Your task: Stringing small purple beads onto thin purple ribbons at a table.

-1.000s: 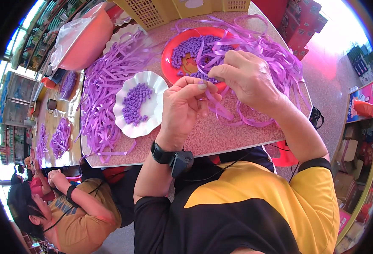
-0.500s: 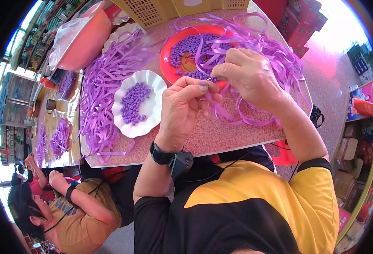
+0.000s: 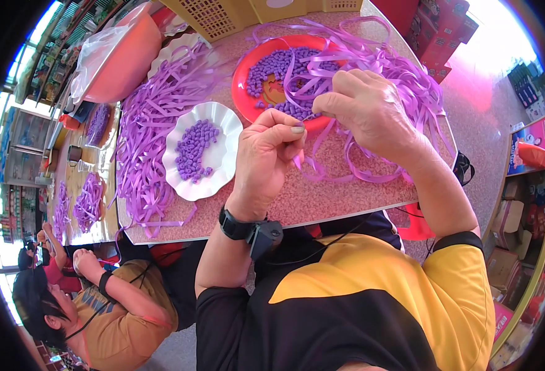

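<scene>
My left hand (image 3: 265,151) is closed in a pinch at the table's near side, with a bit of purple at its fingertips and a purple ribbon (image 3: 297,162) showing below its curled fingers. Just right of it, my right hand (image 3: 371,114) also pinches, over the rim of a red plate (image 3: 240,77); what its fingertips grip is too small to make out. Purple beads (image 3: 272,62) lie in that plate, partly under loose ribbon. A white scalloped plate (image 3: 224,157) left of my left hand holds more purple beads (image 3: 192,148).
Purple ribbons are heaped on the left (image 3: 142,136) and right (image 3: 415,93) of the speckled pink table (image 3: 248,213). A yellow crate (image 3: 248,15) and a pink basin (image 3: 121,59) stand at the back. To the left sits another person (image 3: 124,297), hands raised, beside a second table.
The fingertips of my two hands have drawn slightly apart. My left hand's fingers have curled in more, and the ribbon now hangs closer beneath them.
</scene>
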Available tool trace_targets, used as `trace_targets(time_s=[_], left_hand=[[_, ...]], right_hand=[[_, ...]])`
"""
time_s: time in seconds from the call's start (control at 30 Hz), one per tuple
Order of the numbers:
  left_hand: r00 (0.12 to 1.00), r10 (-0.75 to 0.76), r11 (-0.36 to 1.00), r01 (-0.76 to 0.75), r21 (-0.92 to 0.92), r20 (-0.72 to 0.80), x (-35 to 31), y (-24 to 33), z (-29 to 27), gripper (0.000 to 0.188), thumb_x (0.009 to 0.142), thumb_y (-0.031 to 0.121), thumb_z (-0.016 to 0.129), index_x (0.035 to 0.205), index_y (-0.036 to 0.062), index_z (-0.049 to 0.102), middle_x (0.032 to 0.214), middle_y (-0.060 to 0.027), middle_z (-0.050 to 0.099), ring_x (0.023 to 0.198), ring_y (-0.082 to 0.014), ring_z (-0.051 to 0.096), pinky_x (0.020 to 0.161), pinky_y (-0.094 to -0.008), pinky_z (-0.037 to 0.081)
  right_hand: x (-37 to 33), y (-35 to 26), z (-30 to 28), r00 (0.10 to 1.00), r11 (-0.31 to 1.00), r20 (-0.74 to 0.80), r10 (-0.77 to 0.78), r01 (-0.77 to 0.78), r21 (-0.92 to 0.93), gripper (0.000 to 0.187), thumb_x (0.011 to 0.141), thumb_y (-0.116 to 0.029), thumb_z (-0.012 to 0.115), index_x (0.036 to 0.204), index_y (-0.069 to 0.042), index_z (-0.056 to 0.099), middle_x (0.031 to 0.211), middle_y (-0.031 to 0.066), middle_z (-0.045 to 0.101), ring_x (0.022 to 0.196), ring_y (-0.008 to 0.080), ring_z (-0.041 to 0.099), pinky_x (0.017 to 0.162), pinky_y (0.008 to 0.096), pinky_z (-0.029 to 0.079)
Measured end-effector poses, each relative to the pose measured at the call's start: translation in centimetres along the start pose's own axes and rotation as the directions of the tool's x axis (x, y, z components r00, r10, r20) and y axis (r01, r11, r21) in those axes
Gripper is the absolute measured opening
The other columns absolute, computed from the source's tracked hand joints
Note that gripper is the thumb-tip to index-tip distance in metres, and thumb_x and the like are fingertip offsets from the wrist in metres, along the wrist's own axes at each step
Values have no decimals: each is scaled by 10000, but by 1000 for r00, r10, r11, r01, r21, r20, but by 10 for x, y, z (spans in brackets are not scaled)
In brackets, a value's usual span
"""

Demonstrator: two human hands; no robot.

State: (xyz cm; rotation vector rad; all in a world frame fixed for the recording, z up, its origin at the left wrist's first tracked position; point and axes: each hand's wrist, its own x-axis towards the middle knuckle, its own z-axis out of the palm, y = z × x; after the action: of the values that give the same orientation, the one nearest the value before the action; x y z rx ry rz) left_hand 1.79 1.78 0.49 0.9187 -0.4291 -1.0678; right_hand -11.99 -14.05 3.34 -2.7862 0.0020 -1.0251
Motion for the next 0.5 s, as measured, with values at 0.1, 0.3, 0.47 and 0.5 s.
trace_targets(time_s=[0.1,0.3,0.47,0.5], left_hand=[[999,15,999,-14,29,-34,0,-1,1,34,842,-15,625,863,-4,601,708,-66,593,541,-110,490,507,-261,442],[997,30,997,-25,75,-71,-2,-2,0,39,821,-19,615,856,-7,604,665,-20,532,513,-78,424,473,-252,404],[992,26,997,-16,77,-126,-4,1,7,59,827,-8,641,885,-10,630,652,9,517,497,-58,399,458,-230,360],[990,26,993,-9,121,-135,-4,1,9,71,833,5,659,901,-11,645,643,21,512,493,-51,396,455,-225,346]], right_hand=[[-1,0,1,1000,1000,1,-11,11,-9,106,807,-124,669,912,-118,683,772,52,497,756,269,558,665,412,419],[-2,-2,2,1000,999,-8,-29,29,-22,105,812,-126,650,911,-120,686,775,50,502,761,268,563,670,409,426],[-2,-1,3,999,999,-31,-25,23,-40,109,815,-129,637,911,-119,688,778,49,507,770,267,569,670,407,432],[-2,-1,4,999,999,-28,-24,23,-40,106,815,-130,636,907,-119,689,781,50,511,769,268,570,669,406,433]])
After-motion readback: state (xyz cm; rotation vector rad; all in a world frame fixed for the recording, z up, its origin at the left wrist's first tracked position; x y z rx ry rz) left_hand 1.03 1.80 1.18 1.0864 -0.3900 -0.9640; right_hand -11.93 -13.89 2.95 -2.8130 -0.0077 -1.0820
